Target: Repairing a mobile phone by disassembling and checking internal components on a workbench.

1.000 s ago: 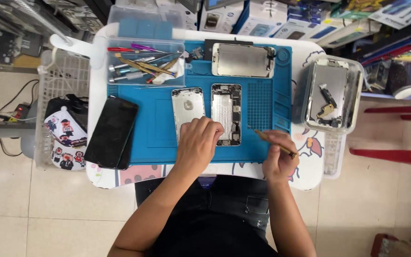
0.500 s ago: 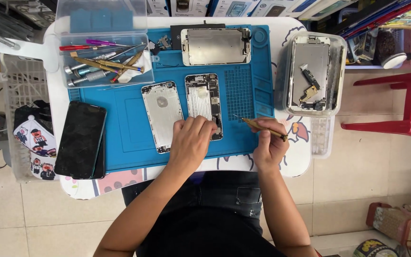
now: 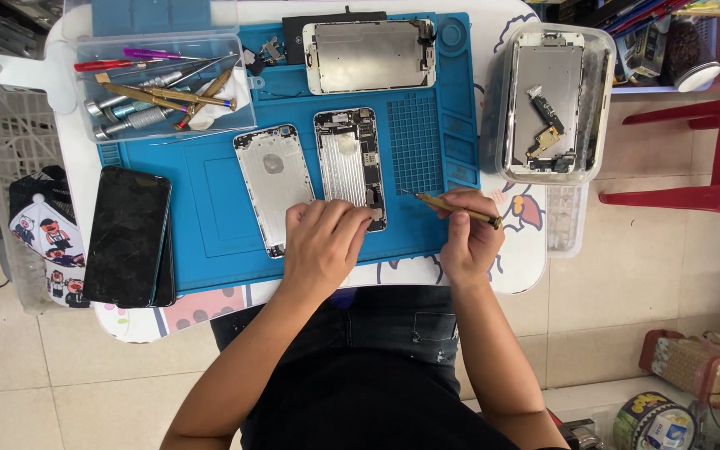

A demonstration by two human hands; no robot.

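At the far left a white wire basket [image 3: 10, 167] is hanging beside the surface [image 3: 527, 267], which is white with cartoon figures printed on it. A dark glass-fronted phone [image 3: 127, 236] is lying face up at the left edge of a blue rubbery work mat [image 3: 210, 200], its long axis running away from the person. Above it a clear plastic tray [image 3: 160, 83] is holding screwdrivers and tweezers, metal shafts mixed with brass-coloured and red handles.

Nearer the middle, a bare silver phone housing [image 3: 272, 183] is lying on the mat, smooth and matt, with rounded corners. The left hand [image 3: 322, 246] is resting flat, fingers pressed together, across the lower ends of that housing and of the opened phone body [image 3: 350, 162] just beside it. The opened body is lying lengthwise away from the person, its insides showing dark boards and a pale metal plate. Above both, a detached screen assembly [image 3: 370, 56] is lying crosswise, shiny metal back up.

The right hand [image 3: 468, 237] is pinching a slim brass-coloured screwdriver [image 3: 452, 208], which is lying nearly level with its fine tip pointing left toward the lower right corner of the opened body. The tip seems to be just short of it, though the view is too small to be sure. The right hand is the nearer one to that corner.

Farther right, a clear lidded box [image 3: 597, 100] is holding another metal plate and small dark parts, and a red plastic chair [image 3: 710, 150] is standing beyond the surface.
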